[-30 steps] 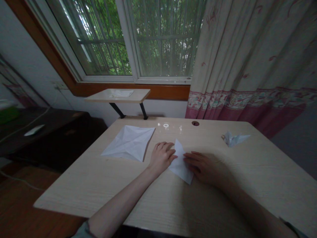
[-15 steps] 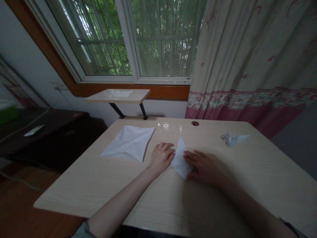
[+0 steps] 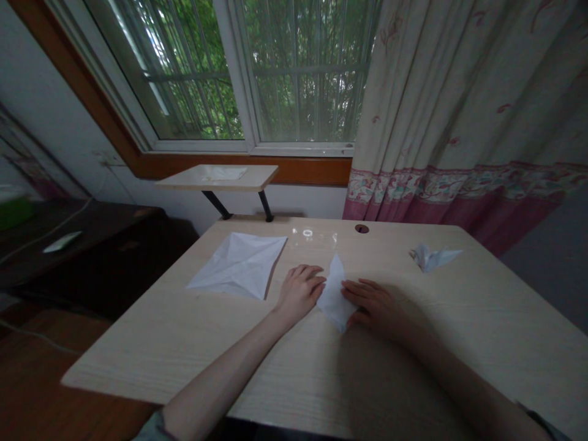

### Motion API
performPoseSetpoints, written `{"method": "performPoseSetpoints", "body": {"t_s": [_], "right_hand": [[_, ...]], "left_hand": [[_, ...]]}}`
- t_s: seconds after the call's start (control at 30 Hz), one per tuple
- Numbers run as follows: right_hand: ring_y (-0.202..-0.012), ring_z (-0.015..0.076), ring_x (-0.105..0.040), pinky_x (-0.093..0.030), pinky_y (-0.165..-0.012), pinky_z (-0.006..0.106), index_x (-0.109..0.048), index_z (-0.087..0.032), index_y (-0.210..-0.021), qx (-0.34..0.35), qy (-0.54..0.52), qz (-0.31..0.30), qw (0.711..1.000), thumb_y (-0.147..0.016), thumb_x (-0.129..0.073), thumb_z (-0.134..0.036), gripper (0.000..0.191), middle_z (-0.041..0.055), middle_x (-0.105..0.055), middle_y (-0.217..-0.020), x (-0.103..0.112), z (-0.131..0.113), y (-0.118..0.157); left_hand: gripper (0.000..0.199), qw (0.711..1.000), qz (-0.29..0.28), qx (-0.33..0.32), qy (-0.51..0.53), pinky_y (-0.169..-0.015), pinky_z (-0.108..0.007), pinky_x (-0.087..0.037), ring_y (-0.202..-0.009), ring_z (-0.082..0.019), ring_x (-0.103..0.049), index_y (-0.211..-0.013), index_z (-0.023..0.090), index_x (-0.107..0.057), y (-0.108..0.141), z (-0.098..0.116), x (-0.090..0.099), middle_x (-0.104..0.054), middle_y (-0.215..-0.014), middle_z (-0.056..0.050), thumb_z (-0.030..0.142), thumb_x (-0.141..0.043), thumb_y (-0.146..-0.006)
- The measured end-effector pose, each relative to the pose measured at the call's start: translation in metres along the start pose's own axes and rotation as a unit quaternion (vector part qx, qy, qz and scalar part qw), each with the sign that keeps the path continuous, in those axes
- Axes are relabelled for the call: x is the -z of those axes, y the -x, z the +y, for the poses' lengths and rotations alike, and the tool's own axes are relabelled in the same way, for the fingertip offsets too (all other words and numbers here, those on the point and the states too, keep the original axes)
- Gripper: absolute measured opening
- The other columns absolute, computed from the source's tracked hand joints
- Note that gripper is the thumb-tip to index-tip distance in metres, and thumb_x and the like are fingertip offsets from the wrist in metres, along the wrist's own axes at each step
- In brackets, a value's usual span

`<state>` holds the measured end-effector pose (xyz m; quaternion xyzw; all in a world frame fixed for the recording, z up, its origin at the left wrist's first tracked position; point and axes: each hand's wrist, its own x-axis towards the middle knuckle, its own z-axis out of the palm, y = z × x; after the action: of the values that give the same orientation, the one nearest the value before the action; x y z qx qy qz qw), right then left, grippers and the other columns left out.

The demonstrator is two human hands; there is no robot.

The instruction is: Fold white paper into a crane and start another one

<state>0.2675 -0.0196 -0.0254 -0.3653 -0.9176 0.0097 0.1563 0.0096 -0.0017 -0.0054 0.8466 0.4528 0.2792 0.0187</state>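
Folded white paper kite [image 3: 335,300]: swung more upright since earlier, long axis pointing away, on the pale wood-grain desk [image 3: 184,355] between both hands.
Left hand [image 3: 299,293]: spread flat, fingertips at its left edge.
Right hand [image 3: 374,309]: spread flat against its right edge, not pinching.

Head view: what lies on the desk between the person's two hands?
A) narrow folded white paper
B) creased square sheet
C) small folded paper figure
A. The narrow folded white paper lies on the desk between the left hand and the right hand; the creased square sheet sits further left, the small folded paper figure further right.
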Motion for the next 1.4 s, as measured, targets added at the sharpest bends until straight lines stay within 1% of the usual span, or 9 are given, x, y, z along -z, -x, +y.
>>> {"method": "performPoseSetpoints", "body": {"t_s": [0.17,0.3,0.53,0.6,0.73,0.9,1.03,1.2,1.4], "right_hand": [[-0.127,0.0222,-0.058,-0.042,-0.113,0.047,-0.059,-0.025,-0.136,0.019,-0.007,0.023,1.0,-0.099,-0.051,-0.032,0.038,0.0064,-0.062,-0.137,-0.002,0.002,-0.001],[-0.122,0.022,-0.062,-0.047,-0.11,0.044,-0.06,-0.024,-0.135,-0.007,-0.006,0.04,0.999,-0.099,-0.048,-0.023,0.038,0.0063,-0.067,-0.131,-0.008,0.003,-0.002],[-0.119,0.0208,-0.063,-0.052,-0.103,0.043,-0.061,-0.026,-0.13,-0.037,-0.021,0.082,0.996,-0.095,-0.04,-0.011,0.043,0.0047,-0.07,-0.125,-0.013,0.005,0.001],[-0.119,0.0217,-0.063,-0.053,-0.103,0.044,-0.061,-0.026,-0.129,-0.043,-0.021,0.084,0.995,-0.096,-0.038,-0.012,0.042,0.0055,-0.07,-0.124,-0.013,0.006,0.001],[-0.117,0.0231,-0.064,-0.053,-0.102,0.044,-0.061,-0.025,-0.125,-0.075,-0.038,0.08,0.993,-0.099,-0.038,-0.017,0.036,0.0059,-0.071,-0.121,-0.014,0.006,-0.001],[-0.115,0.0229,-0.065,-0.052,-0.102,0.045,-0.06,-0.024,-0.122,-0.085,-0.056,0.072,0.992,-0.099,-0.037,-0.019,0.034,0.0067,-0.071,-0.12,-0.009,0.002,-0.004],[-0.115,0.0233,-0.065,-0.052,-0.102,0.045,-0.059,-0.024,-0.123,-0.087,-0.074,0.079,0.99,-0.099,-0.037,-0.019,0.033,0.0078,-0.07,-0.12,-0.009,-0.001,-0.004],[-0.116,0.0229,-0.064,-0.053,-0.101,0.043,-0.053,-0.021,-0.133,-0.1,-0.118,0.133,0.979,-0.101,-0.037,-0.022,0.035,0.0119,-0.067,-0.125,-0.017,0.001,-0.002],[-0.122,0.0241,-0.06,-0.052,-0.103,0.046,-0.046,-0.024,-0.142,-0.104,-0.144,0.211,0.961,-0.102,-0.04,-0.029,0.041,0.0111,-0.062,-0.132,-0.024,0.007,-0.002]], "left_hand": [[0.027,1.0,0.022,0.004,0.022,-0.097,-0.043,-0.046,-0.113,-0.024,-0.057,-0.112,0.025,-0.071,-0.001,0.002,0.004,-0.067,-0.125,-0.004,0.016,-0.054,-0.093],[0.037,0.997,0.064,-0.012,0.049,-0.1,-0.042,-0.044,-0.116,-0.024,-0.056,-0.114,0.023,-0.069,0.001,0.004,0.008,-0.066,-0.127,-0.005,0.01,-0.048,-0.087],[0.034,0.991,0.107,-0.056,0.061,-0.1,-0.043,-0.042,-0.115,-0.026,-0.057,-0.123,0.024,-0.064,0.002,0.009,0.016,-0.065,-0.128,-0.008,0.035,-0.048,-0.095],[0.046,0.991,0.099,-0.079,0.051,-0.102,-0.044,-0.04,-0.117,-0.028,-0.057,-0.129,0.023,-0.06,0.002,0.011,0.016,-0.063,-0.13,-0.01,0.048,-0.056,-0.092],[0.087,0.992,0.07,-0.101,0.014,-0.112,-0.051,-0.03,-0.127,-0.033,-0.05,-0.14,0.021,-0.048,0.001,0.015,0.009,-0.057,-0.139,-0.014,0.069,-0.072,-0.071],[0.111,0.994,0.04,-0.095,-0.024,-0.119,-0.061,-0.014,-0.136,-0.039,-0.039,-0.146,0.017,-0.038,0.003,0.02,-0.003,-0.045,-0.147,-0.019,0.071,-0.08,-0.059],[0.117,0.995,0.029,-0.092,-0.026,-0.119,-0.063,-0.012,-0.139,-0.041,-0.035,-0.148,0.015,-0.034,0.005,0.02,-0.006,-0.04,-0.15,-0.022,0.068,-0.083,-0.056],[0.111,0.991,0.062,-0.114,-0.025,-0.119,-0.063,-0.009,-0.141,-0.04,-0.032,-0.143,0.018,-0.036,0.006,0.018,-0.011,-0.038,-0.15,-0.022,0.069,-0.082,-0.056],[0.076,0.986,0.058,-0.154,-0.039,-0.121,-0.059,-0.007,-0.14,-0.035,-0.034,-0.12,0.022,-0.055,0.008,0.02,-0.008,-0.044,-0.148,-0.016,0.067,-0.08,-0.064]]}}
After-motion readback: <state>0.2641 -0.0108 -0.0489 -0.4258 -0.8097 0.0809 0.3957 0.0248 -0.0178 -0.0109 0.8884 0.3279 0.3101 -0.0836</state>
